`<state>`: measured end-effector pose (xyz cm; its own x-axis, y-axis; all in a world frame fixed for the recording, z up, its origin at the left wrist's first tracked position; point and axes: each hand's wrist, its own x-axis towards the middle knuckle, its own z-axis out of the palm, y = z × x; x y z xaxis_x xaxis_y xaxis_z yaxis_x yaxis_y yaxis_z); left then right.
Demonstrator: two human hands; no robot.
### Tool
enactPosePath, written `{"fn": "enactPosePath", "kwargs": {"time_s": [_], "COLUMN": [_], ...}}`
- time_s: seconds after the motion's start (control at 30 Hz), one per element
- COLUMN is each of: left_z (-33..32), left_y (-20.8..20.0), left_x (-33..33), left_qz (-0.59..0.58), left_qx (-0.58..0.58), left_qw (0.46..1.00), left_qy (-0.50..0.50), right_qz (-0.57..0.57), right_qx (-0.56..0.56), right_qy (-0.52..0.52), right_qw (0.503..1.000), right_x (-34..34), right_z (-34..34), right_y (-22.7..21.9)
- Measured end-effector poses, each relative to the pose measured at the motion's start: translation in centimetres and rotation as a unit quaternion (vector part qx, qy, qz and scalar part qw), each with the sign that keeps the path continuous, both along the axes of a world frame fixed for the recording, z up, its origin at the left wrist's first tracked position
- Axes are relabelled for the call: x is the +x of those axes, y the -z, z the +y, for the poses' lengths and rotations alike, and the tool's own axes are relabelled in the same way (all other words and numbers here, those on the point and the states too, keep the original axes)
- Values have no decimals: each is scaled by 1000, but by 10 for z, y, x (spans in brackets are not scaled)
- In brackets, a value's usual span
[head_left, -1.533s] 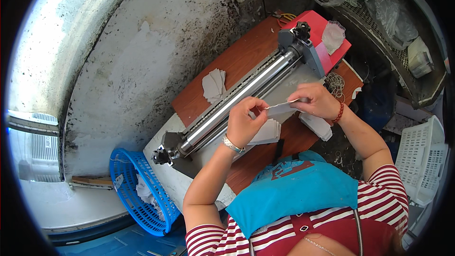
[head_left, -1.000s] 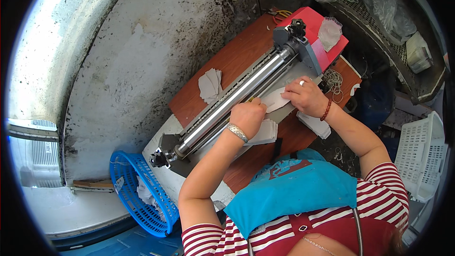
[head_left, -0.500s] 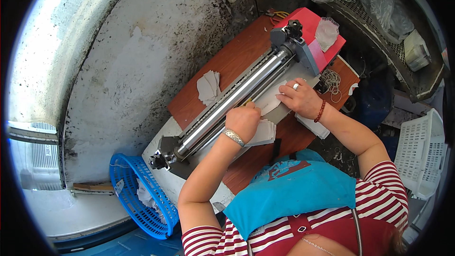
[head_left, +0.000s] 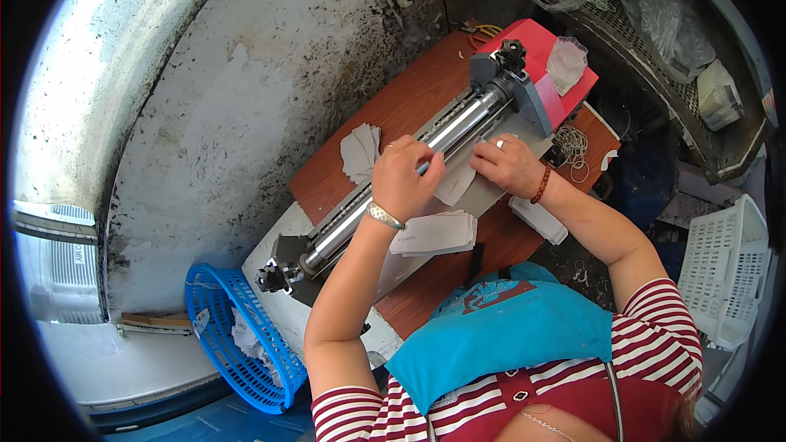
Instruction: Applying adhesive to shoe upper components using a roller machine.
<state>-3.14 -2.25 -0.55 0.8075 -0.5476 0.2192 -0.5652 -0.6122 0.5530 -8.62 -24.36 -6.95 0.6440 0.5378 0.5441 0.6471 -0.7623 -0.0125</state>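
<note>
The flat white strip with a pointed lower end (head_left: 456, 187) lies on the grey metal feed plate (head_left: 401, 268), its upper part close against the shiny steel roller (head_left: 465, 124). From the strip, your right hand (head_left: 509, 165) is at 2 o'clock, fingers bent and touching its edge; you may be pinching or just pressing, I cannot tell which. Your left hand (head_left: 405, 173) is near 10 o'clock over the roller, fingers curled, and I cannot tell whether they pinch anything. A fanned stack of white strips (head_left: 438, 232) sits at 6 to 7 o'clock, a second white stack (head_left: 538, 219) at 4, and loose white pieces (head_left: 360, 151) at 10 on the reddish-brown wooden bench (head_left: 409, 106). Farther out are the red machine housing (head_left: 532, 37) at 1 o'clock, a tangle of pale string (head_left: 571, 146) between 2 and 3, a white plastic basket (head_left: 725, 270) between 3 and 4, and a blue plastic basket (head_left: 286, 360) at 8.
</note>
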Motion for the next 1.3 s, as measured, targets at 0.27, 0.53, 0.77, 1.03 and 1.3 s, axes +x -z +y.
{"fn": "enactPosePath", "kwargs": {"time_s": [0.27,0.53,0.77,1.03,1.3], "left_z": [-8,-18,-17,-4,3], "left_y": [55,71,72,74,26], "left_x": [65,88,106,120,106], "left_qz": [240,315,357,520,567], "left_qx": [23,38,7,-185,-358], "left_qw": [970,948,930,815,740], "left_qy": [-1,-31,-82,-178,-58], "right_qz": [11,2,44,63,311], "right_qx": [26,34,84,143,421], "right_qy": [51,74,73,84,68], "right_qw": [998,997,993,984,849], "right_x": [-7,6,-12,-24,-16], "right_z": [-7,0,3,8,15], "right_y": [-1,1,4,6,-12]}}
